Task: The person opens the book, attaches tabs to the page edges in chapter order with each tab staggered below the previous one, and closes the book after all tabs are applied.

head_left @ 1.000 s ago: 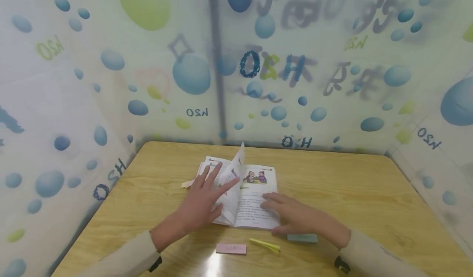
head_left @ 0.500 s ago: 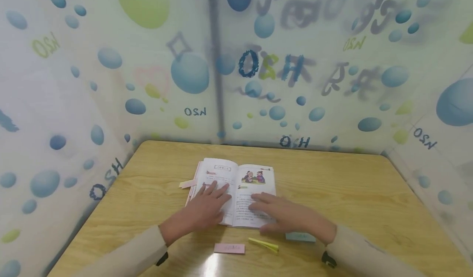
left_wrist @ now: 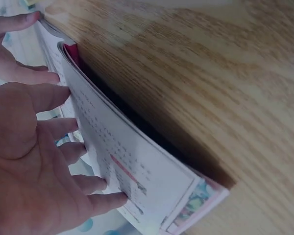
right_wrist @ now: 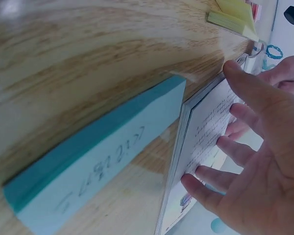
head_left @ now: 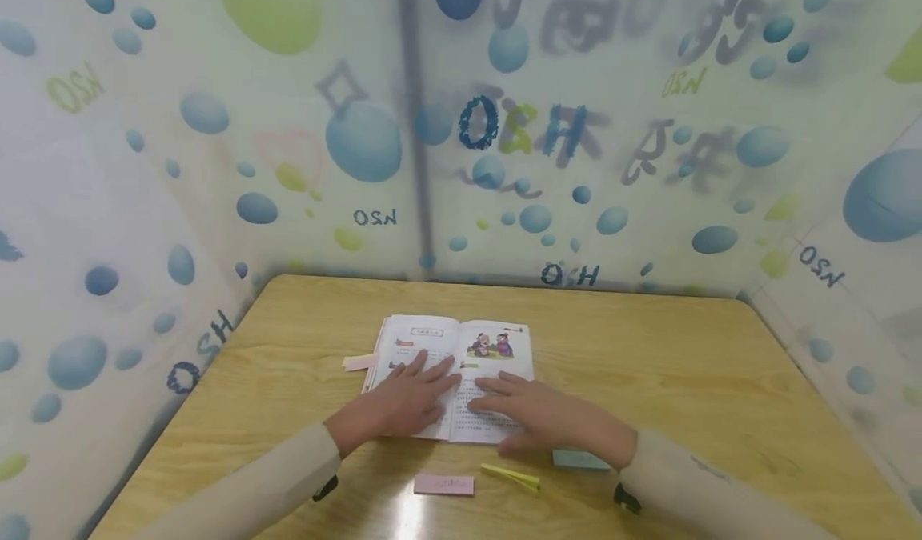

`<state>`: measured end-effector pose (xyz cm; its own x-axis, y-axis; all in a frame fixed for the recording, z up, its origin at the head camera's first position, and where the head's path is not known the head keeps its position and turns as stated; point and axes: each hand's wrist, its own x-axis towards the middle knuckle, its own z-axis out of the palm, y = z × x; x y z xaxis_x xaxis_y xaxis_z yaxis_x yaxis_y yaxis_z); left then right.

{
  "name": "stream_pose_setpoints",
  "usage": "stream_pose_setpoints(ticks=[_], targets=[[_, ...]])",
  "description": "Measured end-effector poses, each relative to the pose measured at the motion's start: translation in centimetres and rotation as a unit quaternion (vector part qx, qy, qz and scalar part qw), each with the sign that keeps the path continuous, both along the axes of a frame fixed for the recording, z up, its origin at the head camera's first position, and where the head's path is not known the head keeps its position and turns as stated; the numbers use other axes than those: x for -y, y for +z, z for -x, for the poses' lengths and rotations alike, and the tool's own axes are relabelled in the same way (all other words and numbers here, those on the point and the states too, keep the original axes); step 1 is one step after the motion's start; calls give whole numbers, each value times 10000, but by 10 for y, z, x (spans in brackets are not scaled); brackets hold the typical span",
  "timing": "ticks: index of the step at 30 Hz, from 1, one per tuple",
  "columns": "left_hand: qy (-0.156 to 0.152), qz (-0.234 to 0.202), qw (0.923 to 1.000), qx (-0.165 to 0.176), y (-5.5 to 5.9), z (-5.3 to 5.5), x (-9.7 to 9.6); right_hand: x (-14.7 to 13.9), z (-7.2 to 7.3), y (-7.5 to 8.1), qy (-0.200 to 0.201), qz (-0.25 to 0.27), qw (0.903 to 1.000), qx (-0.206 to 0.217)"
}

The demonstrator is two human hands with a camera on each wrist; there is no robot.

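An open book (head_left: 497, 428) lies flat on the wooden table, with a printed left page and a picture of two figures on the right page. My left hand (head_left: 406, 400) rests on the left page with its fingers spread; in the left wrist view its fingertips touch the paper (left_wrist: 132, 166). On the right page lies my right hand (head_left: 543, 412), fingers extended towards the fold; in the right wrist view its fingertips touch the page near the print. Pink and yellow paper tabs (head_left: 360, 362) stick out from the book's left edge. Neither hand grips anything.
In front of the book are a pink sticky-note pad (head_left: 443, 485) and a yellow pad (head_left: 513, 477) with its leaves parted. A blue-green pad (head_left: 580, 460) with handwriting sits by my right wrist. Patterned curtain walls (head_left: 504, 236) border the wooden table (head_left: 648, 348) behind.
The page that stood raised one second ago now lies flat on the left side. My left hand has come down onto it, and my right hand has shifted left over the right page.
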<state>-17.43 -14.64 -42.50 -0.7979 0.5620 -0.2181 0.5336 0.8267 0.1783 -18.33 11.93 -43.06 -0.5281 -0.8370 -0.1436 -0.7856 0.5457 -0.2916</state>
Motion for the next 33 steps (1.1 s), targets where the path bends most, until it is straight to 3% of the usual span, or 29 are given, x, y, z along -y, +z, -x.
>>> stream_pose_setpoints(ticks=[5,13,18,24,33], targets=[[86,-18,10000,39,-5,5,0,4,2,1,73,-97,9999,-80],[130,134,9992,354,-9,3,0,-2,2,5,27,-144,9995,270],[188,232,9984,475,-8,0,-1,-5,0,4,-72,-114,9989,444],[210,252,9978,568,-8,5,-3,-5,0,5,-138,-107,9986,497],[648,370,9964,389,-10,15,-10,-3,-3,5,-167,-111,9984,521]])
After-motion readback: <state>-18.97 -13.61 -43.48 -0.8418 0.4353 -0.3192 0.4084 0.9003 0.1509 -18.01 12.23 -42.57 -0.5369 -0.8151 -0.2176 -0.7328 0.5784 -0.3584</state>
